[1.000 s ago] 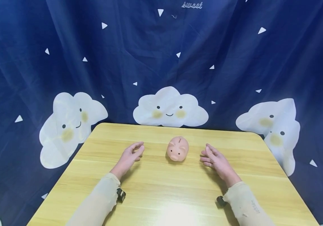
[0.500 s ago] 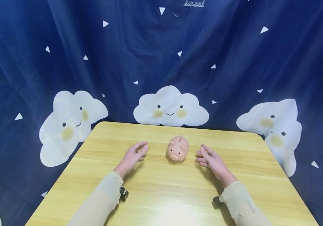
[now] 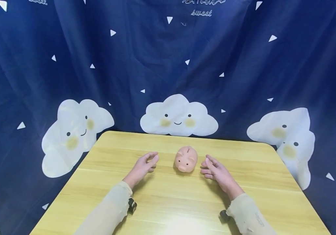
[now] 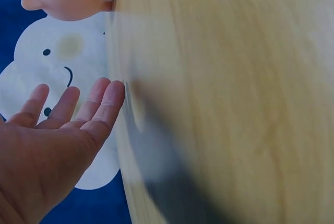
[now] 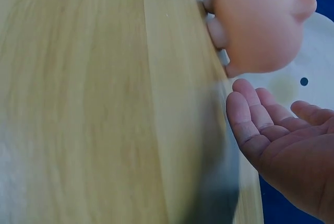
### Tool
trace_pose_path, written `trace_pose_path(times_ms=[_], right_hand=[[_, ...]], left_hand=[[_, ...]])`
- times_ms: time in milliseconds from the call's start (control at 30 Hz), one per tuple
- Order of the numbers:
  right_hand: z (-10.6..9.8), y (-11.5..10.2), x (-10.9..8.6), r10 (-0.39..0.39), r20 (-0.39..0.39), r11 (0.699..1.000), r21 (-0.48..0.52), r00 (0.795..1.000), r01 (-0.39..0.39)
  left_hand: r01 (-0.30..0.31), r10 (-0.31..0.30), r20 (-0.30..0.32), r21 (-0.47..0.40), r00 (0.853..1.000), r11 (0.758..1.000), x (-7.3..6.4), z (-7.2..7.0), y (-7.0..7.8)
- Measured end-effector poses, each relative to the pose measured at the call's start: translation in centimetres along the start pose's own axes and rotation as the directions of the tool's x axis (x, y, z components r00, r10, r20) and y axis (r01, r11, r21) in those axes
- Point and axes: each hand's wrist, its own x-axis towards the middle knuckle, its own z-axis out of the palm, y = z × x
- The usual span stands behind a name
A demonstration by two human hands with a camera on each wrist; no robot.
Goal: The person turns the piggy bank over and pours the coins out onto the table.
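a big dark blue curtain (image 3: 156, 49) hangs behind everything and fills most of what you see, with soft folds running down it. in front of it is your table (image 3: 162, 192), light yellow wood with long streaks and round back corners. near you, the top has a bright white shine on it. three white clouds are on the curtain: a smiling middle cloud (image 3: 179, 107) just past the back edge, a left cloud (image 3: 75, 120) and a right cloud (image 3: 273, 119), all with yellow cheeks. your pale sleeves (image 3: 106, 209) reach in from the bottom. your left hand (image 3: 140, 168) and right hand (image 3: 219, 176) are apart, one on each side, with fingers loosely bent. between them, the pink piggy bank (image 3: 186, 160) stands on its feet toward the back of the table, its snout toward you. your right fingertips are just beside it and the left ones a bit farther off; neither hand touches it. a small black thing (image 3: 132, 206) sits at each cuff. little white triangles (image 3: 169, 20) dot the curtain. smallest is the slot (image 3: 188, 150) on the pig's back.
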Motion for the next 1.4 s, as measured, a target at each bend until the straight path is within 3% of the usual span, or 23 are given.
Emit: trace_pose_path(times_ms=[333,600,967,1400], right_hand=[[0.8,-0.2,0.5,0.012,0.004,1.0,0.008,1.0,-0.012],[1.8,-0.7,0.5,-0.006,0.039,1.0,-0.007,0.999,0.006],[2.6,-0.5,0.9,0.021,0.012,1.0,0.004,1.0,-0.021],[2.7,-0.9,0.8,0.021,0.033,1.0,-0.007,0.999,-0.021]], left_hand=[[0.028,-0.028,0.018,-0.034,0.999,0.999,1.2,1.6,0.2],[0.005,-0.004,0.042,-0.016,0.999,1.0,2.1,2.7,0.8],[-0.012,0.014,0.114,-0.016,0.993,1.0,2.5,4.3,1.1],[-0.023,0.031,0.143,-0.054,0.989,0.998,2.8,6.3,1.6]])
